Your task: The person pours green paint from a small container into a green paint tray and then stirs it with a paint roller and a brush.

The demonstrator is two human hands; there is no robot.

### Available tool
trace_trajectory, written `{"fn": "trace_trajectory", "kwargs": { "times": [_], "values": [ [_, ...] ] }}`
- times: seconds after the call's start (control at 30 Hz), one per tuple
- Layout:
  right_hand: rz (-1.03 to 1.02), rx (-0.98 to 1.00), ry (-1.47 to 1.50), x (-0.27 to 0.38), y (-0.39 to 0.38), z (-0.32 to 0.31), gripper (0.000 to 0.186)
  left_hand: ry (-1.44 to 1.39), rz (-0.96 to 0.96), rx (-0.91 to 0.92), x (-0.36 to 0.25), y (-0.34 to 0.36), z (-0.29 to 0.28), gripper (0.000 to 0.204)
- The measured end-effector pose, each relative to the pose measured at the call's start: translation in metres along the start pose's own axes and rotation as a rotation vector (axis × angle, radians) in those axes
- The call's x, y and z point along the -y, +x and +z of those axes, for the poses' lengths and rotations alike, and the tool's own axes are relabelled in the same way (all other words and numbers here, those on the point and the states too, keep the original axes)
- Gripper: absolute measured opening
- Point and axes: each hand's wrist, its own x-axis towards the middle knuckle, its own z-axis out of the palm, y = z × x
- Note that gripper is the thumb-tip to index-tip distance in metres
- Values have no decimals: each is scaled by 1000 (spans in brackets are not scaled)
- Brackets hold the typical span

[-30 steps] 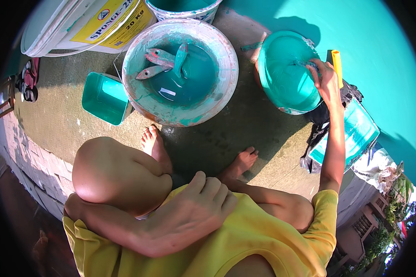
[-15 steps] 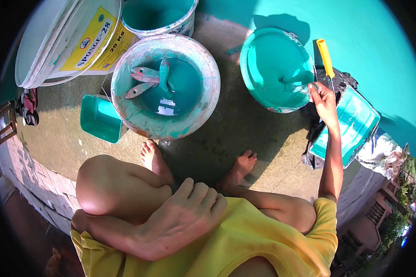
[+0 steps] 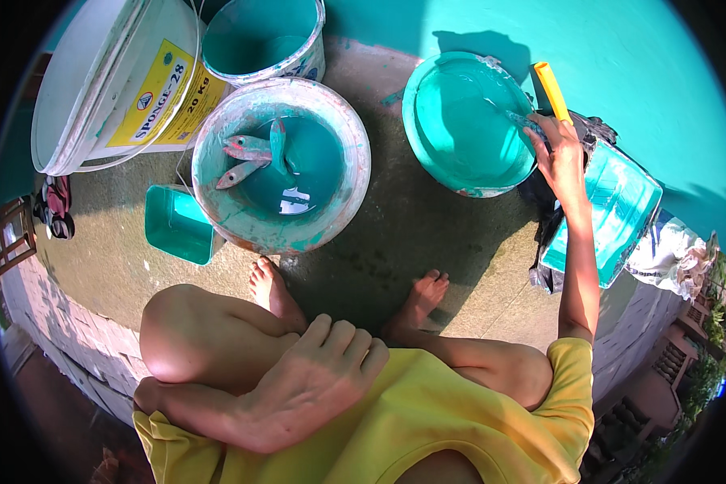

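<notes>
My right hand point(image 3: 547, 141) pinches a small, elongated, paint-smeared object point(image 3: 515, 114) at the right side of a round teal basin point(image 3: 444, 121) with teal liquid in it. My left hand point(image 3: 323, 375) rests over my lap, fingers curled together; whatever lies under them is hidden. Several fish-shaped pieces point(image 3: 242, 148), pink, pale and teal, lie in the worn white tub point(image 3: 343, 161) of teal liquid at the middle. Beside my right wrist is a teal paint tray point(image 3: 621, 218) on black plastic, and above that hand a yellow handle point(image 3: 550, 89) sticks up.
A large white bucket point(image 3: 73, 97) and a paint-streaked bucket point(image 3: 315, 56) stand at upper left, a rectangular teal container point(image 3: 161, 226) below. Footwear point(image 3: 56, 202) lies far left. A teal wall point(image 3: 661, 97) rises behind; a crumpled white sack point(image 3: 661, 258) is at right. My bare feet point(image 3: 268, 286) are on concrete.
My right hand dipped lower with the object, then rose again along the basin's right side. My left hand stays curled over my lap. The whole view has shifted, moving the tubs leftward in it.
</notes>
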Motion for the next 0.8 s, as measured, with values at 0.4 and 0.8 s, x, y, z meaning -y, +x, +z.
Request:
{"fn": "trace_trajectory", "kwargs": {
  "times": [0.4,0.8],
  "values": [
    [305,259,346,21,-25,8,29,-35,-4,-59,-1,-4,6,25],
    [-71,46,-32,9,11,46,22,-192,-54,158,-5,-7,-1,38]
  ]
}}
